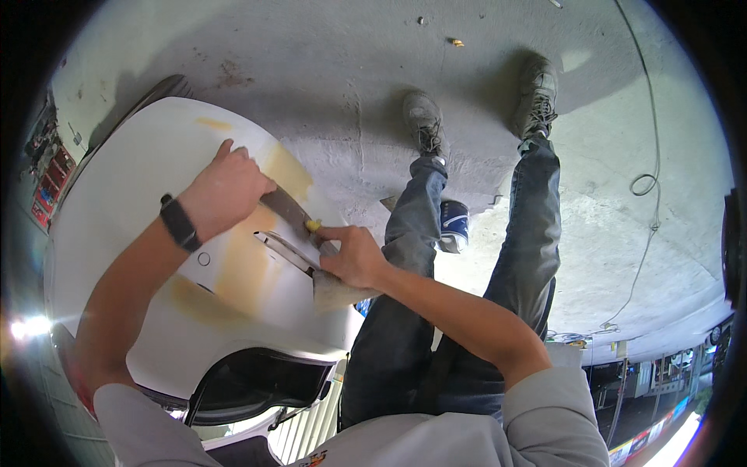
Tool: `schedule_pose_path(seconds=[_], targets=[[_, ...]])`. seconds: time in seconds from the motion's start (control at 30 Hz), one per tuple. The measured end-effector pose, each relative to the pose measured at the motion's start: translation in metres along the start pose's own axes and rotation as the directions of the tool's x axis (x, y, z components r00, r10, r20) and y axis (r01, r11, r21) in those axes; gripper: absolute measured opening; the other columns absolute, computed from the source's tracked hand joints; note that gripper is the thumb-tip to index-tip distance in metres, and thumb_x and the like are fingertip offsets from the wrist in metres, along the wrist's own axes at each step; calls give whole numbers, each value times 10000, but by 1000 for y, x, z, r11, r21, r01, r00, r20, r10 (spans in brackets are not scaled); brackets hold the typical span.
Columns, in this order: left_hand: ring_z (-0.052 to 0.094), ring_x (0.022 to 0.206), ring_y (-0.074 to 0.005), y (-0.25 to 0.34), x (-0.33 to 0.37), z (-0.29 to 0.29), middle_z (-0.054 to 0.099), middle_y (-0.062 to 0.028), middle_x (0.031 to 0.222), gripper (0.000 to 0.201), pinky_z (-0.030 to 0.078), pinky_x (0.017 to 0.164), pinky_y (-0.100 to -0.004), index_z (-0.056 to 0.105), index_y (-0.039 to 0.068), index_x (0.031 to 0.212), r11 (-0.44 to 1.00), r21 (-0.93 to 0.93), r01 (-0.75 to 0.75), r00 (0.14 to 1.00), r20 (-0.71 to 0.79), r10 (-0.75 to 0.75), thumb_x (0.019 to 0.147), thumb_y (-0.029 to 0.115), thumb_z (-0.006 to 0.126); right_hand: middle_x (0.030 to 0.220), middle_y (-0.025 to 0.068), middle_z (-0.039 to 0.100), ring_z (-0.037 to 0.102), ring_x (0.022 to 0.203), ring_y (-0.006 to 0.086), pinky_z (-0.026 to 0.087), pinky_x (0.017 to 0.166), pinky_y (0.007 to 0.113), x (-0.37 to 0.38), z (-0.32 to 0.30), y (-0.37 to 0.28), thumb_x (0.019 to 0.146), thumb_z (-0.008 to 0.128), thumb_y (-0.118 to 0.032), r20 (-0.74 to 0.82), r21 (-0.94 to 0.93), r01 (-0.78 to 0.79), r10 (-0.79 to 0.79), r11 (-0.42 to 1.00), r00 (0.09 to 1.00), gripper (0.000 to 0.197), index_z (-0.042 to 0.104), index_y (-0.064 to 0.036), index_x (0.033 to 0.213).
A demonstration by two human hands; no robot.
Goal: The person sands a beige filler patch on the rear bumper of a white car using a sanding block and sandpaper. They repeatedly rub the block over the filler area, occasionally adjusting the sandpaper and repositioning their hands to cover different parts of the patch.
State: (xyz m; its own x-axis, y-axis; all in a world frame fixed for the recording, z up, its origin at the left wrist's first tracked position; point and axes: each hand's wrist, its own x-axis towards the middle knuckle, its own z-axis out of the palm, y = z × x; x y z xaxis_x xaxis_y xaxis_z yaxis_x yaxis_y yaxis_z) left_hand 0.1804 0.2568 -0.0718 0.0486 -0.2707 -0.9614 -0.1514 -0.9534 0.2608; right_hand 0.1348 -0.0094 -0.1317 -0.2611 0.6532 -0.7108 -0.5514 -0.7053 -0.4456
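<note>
A flat grey spreader blade [285, 205] is running roughly parallel to the door handle [286, 253], just above it in the view. The left hand [229, 185] is curling closed at the blade's left end, above and left of the handle; the right hand [354, 258], right of the handle, is pinching the opposite end between thumb and finger, probably steadying the blade from both sides. A yellow dab of filler [313, 225] is sitting by the right fingertips, perhaps kept there within easy reach. A beige pad [336, 292] is showing under the right hand; whether it is being gripped, I cannot tell. Ochre patches [288, 171] are surrounding the handle on the white car panel [144, 179].
</note>
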Motion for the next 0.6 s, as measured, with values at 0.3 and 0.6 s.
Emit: schedule_pose_path(seconds=[0.3, 0.6], targets=[[639, 1102, -301, 3, -10, -18, 728, -96, 921, 251, 387, 1131, -570, 776, 158, 1086, 996, 70, -56, 990, -128, 64, 921, 123, 590, 966, 270, 715, 709, 899, 429, 572, 843, 459, -18, -23, -11, 782, 670, -129, -140, -133, 151, -169, 980, 976, 520, 697, -98, 1301], [679, 908, -404, -85, 156, 9, 737, -165, 910, 129, 542, 817, -496, 785, 98, 967, 985, -109, -133, 963, 221, 155, 889, 170, 712, 1145, 215, 739, 717, 1015, 390, 553, 950, 426, 127, -62, 57, 875, 613, -266, -6, -156, 72, -74, 985, 997, 492, 691, -189, 1355]])
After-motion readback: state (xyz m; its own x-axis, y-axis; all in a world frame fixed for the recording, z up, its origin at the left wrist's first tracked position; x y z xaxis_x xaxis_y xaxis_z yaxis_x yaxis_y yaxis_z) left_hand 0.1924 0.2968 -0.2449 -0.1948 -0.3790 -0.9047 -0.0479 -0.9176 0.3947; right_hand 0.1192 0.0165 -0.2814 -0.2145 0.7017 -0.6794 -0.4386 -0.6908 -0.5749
